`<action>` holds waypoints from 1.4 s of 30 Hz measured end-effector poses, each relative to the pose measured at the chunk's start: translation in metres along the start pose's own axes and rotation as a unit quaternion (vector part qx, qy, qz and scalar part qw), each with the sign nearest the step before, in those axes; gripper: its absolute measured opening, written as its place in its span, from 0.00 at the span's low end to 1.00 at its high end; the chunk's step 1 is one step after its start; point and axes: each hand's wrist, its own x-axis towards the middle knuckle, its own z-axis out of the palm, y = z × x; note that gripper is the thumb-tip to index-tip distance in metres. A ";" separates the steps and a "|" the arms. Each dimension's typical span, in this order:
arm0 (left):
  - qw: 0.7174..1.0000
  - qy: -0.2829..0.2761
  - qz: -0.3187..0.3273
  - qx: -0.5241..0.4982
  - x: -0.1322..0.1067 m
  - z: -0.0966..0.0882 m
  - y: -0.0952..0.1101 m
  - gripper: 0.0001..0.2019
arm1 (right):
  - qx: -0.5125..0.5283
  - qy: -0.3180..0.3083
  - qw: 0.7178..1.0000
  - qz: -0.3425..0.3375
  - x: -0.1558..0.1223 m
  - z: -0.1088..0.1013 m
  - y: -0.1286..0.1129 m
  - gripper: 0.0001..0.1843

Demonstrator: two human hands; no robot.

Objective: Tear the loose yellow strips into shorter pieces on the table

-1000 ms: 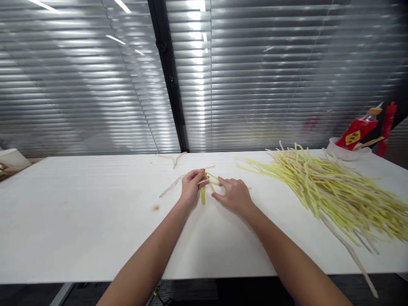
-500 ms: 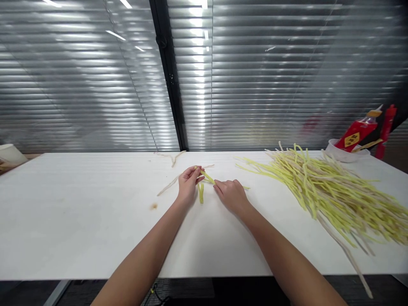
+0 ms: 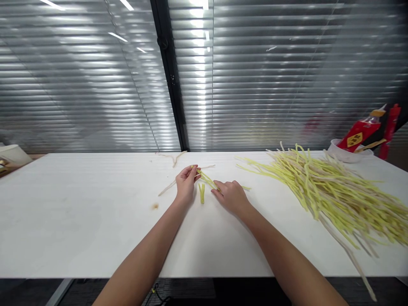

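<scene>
Over the middle of the white table, my left hand pinches one end of a yellow fuzzy strand. My right hand holds the same strand a little farther along, fingers closed on it. A short yellow end hangs down onto the table between the two hands. A large pile of yellow and beige strands lies to the right of my right hand.
Loose beige strands lie beyond my left hand. A white bowl with a red packet and a red bottle stands at the far right. Closed blinds run behind the table. A white container sits at the far left.
Both hands have shifted slightly and drawn the yellow strand out straighter between them; the loops seen a second ago are gone.
</scene>
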 end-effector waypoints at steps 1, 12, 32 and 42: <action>1.000 0.007 0.004 -0.003 0.001 0.000 0.000 0.16 | -0.004 -0.005 1.000 -0.004 0.000 -0.001 0.000 0.19; 0.999 0.046 0.014 -0.013 0.002 -0.001 0.004 0.16 | 0.019 0.000 0.999 -0.032 -0.001 0.001 0.002 0.17; 0.997 0.054 0.017 -0.048 0.003 -0.002 0.005 0.13 | 0.339 0.019 0.940 0.038 -0.001 0.009 0.004 0.13; 0.996 0.067 0.020 -0.060 0.004 -0.002 0.007 0.14 | 0.377 0.032 0.923 0.070 0.002 0.015 0.003 0.11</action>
